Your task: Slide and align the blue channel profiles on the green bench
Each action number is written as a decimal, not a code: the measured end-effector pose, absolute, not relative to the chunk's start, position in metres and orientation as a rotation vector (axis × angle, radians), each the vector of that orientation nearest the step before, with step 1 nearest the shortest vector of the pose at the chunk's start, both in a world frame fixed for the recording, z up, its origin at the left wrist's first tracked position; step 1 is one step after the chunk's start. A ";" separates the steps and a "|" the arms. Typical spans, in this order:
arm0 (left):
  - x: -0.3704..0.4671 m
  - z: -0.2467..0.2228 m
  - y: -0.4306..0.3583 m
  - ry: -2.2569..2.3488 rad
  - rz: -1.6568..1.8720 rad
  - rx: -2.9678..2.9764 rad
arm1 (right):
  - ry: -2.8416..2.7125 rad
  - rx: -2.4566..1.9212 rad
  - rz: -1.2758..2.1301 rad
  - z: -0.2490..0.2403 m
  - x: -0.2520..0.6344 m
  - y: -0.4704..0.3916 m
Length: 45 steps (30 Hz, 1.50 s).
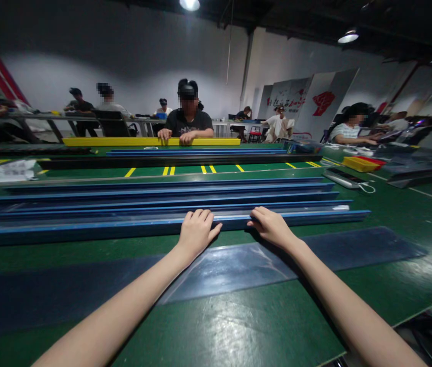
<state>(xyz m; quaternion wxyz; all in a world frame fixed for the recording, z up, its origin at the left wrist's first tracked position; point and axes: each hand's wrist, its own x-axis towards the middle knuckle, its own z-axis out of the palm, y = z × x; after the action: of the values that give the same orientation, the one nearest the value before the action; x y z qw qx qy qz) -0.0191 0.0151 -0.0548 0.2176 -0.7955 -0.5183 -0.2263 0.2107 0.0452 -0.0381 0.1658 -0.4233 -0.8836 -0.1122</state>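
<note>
A long blue plastic channel strip lies across the table in front of me, nearest of several similar blue strips. My left hand rests on it just left of centre, fingers bent over its near rim and thumb stretched along the front. My right hand holds the same rim a short way to the right, with its fingers curled. Some fingertips are hidden behind the rim. Between my forearms and under them lies a clear flat plastic sheet on the green tabletop.
More blue strips lie just behind, and a long black strip crosses farther back. Opposite, a person has both hands on a yellow strip. On the right are a phone-like device with a white cable and a yellow tray.
</note>
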 end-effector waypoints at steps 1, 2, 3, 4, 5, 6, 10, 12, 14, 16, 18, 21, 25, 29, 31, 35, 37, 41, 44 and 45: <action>-0.019 -0.055 0.015 -1.439 -0.628 -2.201 | -2.515 -1.208 -0.321 -0.038 0.211 0.045; -0.019 -0.055 0.016 -1.442 -0.628 -2.197 | -2.515 -1.210 -0.320 -0.038 0.211 0.045; -0.019 -0.055 0.016 -1.444 -0.626 -2.193 | -2.515 -1.211 -0.319 -0.038 0.211 0.045; -0.018 -0.055 0.016 -1.447 -0.622 -2.186 | -2.515 -1.211 -0.316 -0.038 0.211 0.045; -0.018 -0.054 0.016 -1.450 -0.617 -2.181 | -2.515 -1.209 -0.314 -0.038 0.211 0.045; -0.018 -0.054 0.016 -1.455 -0.610 -2.175 | -2.515 -1.206 -0.311 -0.038 0.211 0.045; -0.018 -0.054 0.015 -1.462 -0.588 -2.164 | -2.512 -1.197 -0.311 -0.038 0.211 0.045; -0.018 -0.054 0.015 -1.463 -0.582 -2.155 | -2.511 -1.199 -0.310 -0.038 0.211 0.045; -0.018 -0.054 0.015 -1.462 -0.579 -2.145 | -2.511 -1.200 -0.308 -0.038 0.211 0.045; -0.018 -0.054 0.015 -1.460 -0.577 -2.140 | -2.510 -1.200 -0.310 -0.038 0.211 0.045; -0.018 -0.054 0.014 -1.459 -0.578 -2.139 | -2.509 -1.200 -0.313 -0.038 0.211 0.045; -0.018 -0.054 0.014 -1.459 -0.586 -2.144 | -2.507 -1.201 -0.308 -0.038 0.211 0.045; -0.019 -0.055 0.015 -1.441 -0.609 -2.169 | -2.510 -1.200 -0.297 -0.038 0.211 0.046; -0.019 -0.055 0.015 -1.414 -0.627 -2.196 | -2.516 -1.201 -0.295 -0.039 0.212 0.046; -0.019 -0.055 0.015 -1.419 -0.624 -2.196 | -2.517 -1.194 -0.292 -0.039 0.212 0.046; -0.020 -0.055 0.015 -1.422 -0.606 -2.184 | -2.506 -1.188 -0.295 -0.039 0.212 0.046; -0.020 -0.054 0.015 -1.417 -0.596 -2.178 | -2.504 -1.190 -0.301 -0.039 0.212 0.046; -0.019 -0.054 0.014 -1.423 -0.567 -2.164 | -2.511 -1.195 -0.315 -0.039 0.212 0.046; -0.019 -0.053 0.014 -1.437 -0.560 -2.156 | -2.513 -1.197 -0.317 -0.039 0.212 0.046; -0.019 -0.053 0.014 -1.444 -0.562 -2.155 | -2.514 -1.198 -0.316 -0.040 0.212 0.046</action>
<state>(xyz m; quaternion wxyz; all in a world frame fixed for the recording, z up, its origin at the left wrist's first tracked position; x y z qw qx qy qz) -0.0190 0.0137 -0.0529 0.2412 -0.7880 -0.5279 -0.2053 0.2121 0.0462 -0.0395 0.1686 -0.4213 -0.8841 -0.1113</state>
